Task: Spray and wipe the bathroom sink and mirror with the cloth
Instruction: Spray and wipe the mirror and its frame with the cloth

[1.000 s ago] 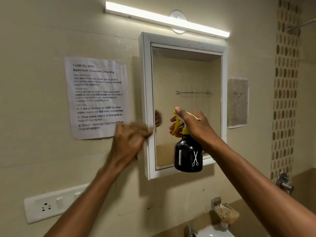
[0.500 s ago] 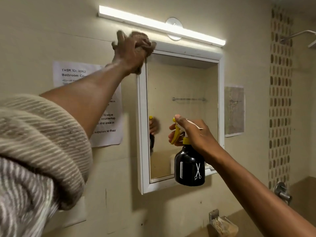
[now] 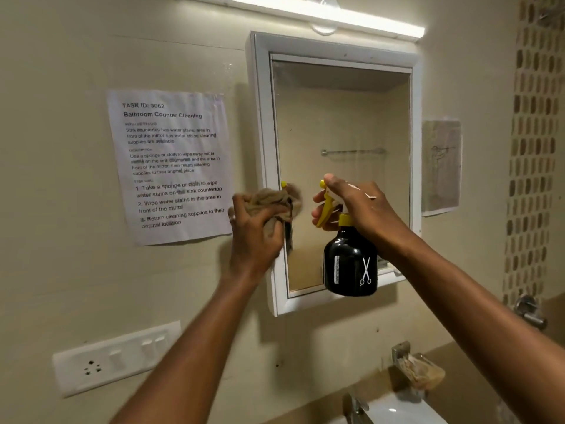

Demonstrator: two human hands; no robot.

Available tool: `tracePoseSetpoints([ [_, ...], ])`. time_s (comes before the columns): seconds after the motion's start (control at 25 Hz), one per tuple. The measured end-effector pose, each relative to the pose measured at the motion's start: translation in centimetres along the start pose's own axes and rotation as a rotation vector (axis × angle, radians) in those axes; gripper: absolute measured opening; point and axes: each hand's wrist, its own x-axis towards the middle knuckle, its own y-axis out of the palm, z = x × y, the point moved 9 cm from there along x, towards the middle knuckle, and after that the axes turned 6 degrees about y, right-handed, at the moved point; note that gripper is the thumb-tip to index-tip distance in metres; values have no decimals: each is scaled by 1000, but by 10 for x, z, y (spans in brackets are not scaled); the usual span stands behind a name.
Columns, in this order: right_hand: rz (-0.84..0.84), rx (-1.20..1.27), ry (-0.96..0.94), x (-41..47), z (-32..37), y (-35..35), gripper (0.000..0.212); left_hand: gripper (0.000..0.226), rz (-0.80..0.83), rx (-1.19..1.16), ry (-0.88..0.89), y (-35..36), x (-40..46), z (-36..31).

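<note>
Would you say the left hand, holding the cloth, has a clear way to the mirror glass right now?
Probably yes: the left hand presses the cloth at the mirror frame's left edge, beside bare glass.

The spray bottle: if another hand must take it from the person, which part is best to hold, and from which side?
Probably the round black body of the spray bottle, approached from below or from its left. It hangs upright and uncovered, while the right hand wraps the yellow neck and trigger, so the top is taken.

Beige tiled wall [image 3: 76, 56], lit tube light [image 3: 305, 10], white switchboard [image 3: 116, 359]
</note>
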Motion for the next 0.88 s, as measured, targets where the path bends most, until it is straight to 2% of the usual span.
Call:
tracePoseSetpoints([
  [0.16,-1,-18,38,-5,-7,-1,48,32,70,28,-68,29,-99,16],
  [0.36,-8,-27,60,-12,-12,-4,48,40,133,46,-115,49,-159,27],
  [0.44,-15,-21,59,-16,-10,-6,48,35,149,40,-131,52,-175,28],
  [0.56,-22,16,66,-21,-5,-8,46,25,306,135,-30,58,-201,21],
  [0.6,-23,24,57,-22,-2,-9,46,20,277,137,39,50,-200,17],
  [0.64,-27,30,41,-22,3,-10,46,15,184,113,60,37,-190,20],
  [0.72,-40,49,-15,-19,23,-12,46,10,-31,-3,-19,5,-154,28],
  [0.8,-77,52,-116,-11,55,-14,46,22,-169,-90,-108,-25,-115,28],
  [0.88,-123,15,-253,-1,95,-15,45,41,-322,-198,-112,-59,-69,10],
])
